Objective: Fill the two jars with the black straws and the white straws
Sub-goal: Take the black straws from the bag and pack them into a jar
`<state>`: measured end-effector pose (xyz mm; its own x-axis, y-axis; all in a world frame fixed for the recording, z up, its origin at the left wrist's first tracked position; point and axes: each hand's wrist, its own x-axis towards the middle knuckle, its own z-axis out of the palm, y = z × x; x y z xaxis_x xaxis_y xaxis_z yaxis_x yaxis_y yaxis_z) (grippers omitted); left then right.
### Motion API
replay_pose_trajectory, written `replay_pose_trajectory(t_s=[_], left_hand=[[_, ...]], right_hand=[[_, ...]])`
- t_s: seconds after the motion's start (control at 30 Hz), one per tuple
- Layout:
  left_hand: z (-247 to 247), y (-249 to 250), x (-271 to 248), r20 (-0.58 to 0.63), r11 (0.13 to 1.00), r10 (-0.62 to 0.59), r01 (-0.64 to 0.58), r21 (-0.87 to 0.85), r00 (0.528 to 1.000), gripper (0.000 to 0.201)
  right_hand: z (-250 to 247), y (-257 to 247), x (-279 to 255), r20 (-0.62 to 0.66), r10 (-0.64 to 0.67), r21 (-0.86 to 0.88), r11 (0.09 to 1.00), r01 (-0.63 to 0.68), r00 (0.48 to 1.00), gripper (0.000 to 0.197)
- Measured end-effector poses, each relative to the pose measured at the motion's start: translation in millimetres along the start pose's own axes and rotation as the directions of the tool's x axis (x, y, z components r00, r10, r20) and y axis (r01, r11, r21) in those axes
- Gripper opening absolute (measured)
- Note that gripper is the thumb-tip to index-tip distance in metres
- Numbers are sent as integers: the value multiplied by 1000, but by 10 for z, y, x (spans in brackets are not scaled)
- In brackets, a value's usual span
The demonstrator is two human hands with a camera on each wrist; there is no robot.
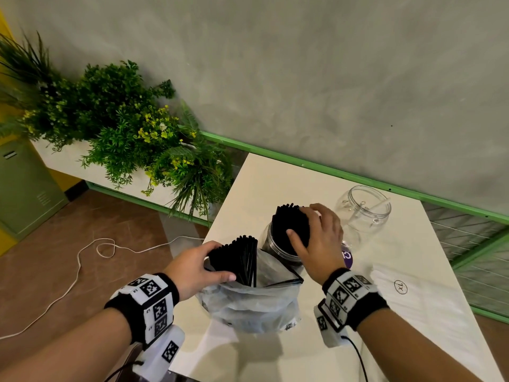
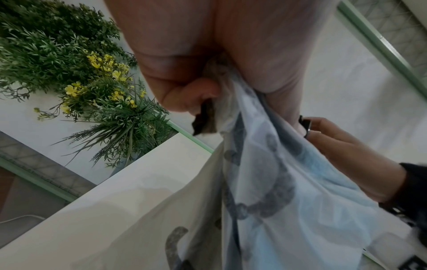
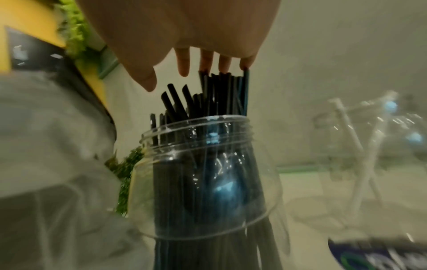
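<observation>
A clear jar (image 1: 271, 244) (image 3: 203, 164) stands mid-table, packed with upright black straws (image 1: 289, 224) (image 3: 208, 91). My right hand (image 1: 303, 221) (image 3: 187, 76) rests on their tops with the fingers extended and the thumb off to the side. In front of it a thin plastic bag (image 1: 253, 304) (image 2: 265, 182) holds another bundle of black straws (image 1: 239, 257). My left hand (image 1: 217, 261) (image 2: 184, 73) grips that bundle near its top. A second clear jar (image 1: 366, 210) (image 3: 369, 137) at the back right holds only a white straw (image 1: 377, 206) or two.
A white packet (image 1: 413, 299) lies flat on the table's (image 1: 275, 183) right side, with a purple lid (image 1: 347, 259) beside the black-straw jar. Leafy plants (image 1: 124, 128) fill a planter on the left. A white cable (image 1: 82, 257) runs over the floor.
</observation>
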<state>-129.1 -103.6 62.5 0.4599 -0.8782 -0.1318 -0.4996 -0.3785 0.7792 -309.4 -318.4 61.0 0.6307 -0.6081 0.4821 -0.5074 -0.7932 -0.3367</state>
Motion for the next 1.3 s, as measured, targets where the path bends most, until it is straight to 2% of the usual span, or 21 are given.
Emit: replay_pose_trajectory(t_s=[0.07, 0.17, 0.27, 0.33, 0.5, 0.63, 0.73, 0.83, 0.93, 1.0, 1.07, 1.13, 1.2, 1.3], left_hand=[[1, -21, 16, 2, 1000, -10, 10, 2, 1000, 94], [4, -26, 29, 7, 1000, -4, 4, 13, 1000, 92], [21, -14, 36, 24, 1000, -9, 9, 23, 1000, 82], [32, -32, 48, 26, 1000, -8, 7, 29, 1000, 83], [35, -54, 47, 14, 999, -10, 10, 31, 1000, 88], [50, -55, 44, 17, 1000, -10, 10, 25, 1000, 81], [62, -66, 57, 26, 1000, -10, 9, 27, 1000, 77], [72, -69, 69, 37, 1000, -7, 6, 26, 999, 63], [77, -71, 77, 35, 1000, -5, 4, 24, 999, 54], [63, -67, 66, 37, 1000, -6, 5, 18, 999, 69], [55, -80, 64, 25, 1000, -6, 6, 19, 1000, 81], [47, -84, 61, 26, 1000, -3, 2, 24, 1000, 77], [36, -69, 55, 35, 1000, -5, 5, 15, 999, 63], [36, -48, 53, 34, 1000, -11, 11, 13, 999, 47]], right_hand=[[34, -49, 85, 73, -184, -103, 976, 191, 980, 46], [110, -85, 281, 217, -389, -230, 871, 434, 895, 40], [186, -76, 366, 354, -492, -288, 752, 593, 795, 37], [173, -64, 364, 351, -506, -288, 742, 605, 788, 34], [62, 120, 230, 268, -495, -240, 797, 555, 826, 35], [28, 311, 109, 115, -504, -188, 835, 517, 856, 20], [9, 374, 51, -18, -392, -87, 917, 389, 920, 17], [15, 392, 4, -75, -250, 14, 968, 252, 965, 18], [33, 394, 15, -43, -113, 117, 986, 117, 993, 26], [39, 384, 66, 29, 4, 239, 971, -11, 1000, 38], [55, 363, 143, 105, 133, 345, 925, -162, 986, 42], [76, 332, 224, 141, 241, 394, 876, -277, 960, 37], [77, 303, 301, 106, 278, 386, 873, -297, 955, 31], [69, 280, 410, 72, 226, 325, 915, -237, 971, 24]])
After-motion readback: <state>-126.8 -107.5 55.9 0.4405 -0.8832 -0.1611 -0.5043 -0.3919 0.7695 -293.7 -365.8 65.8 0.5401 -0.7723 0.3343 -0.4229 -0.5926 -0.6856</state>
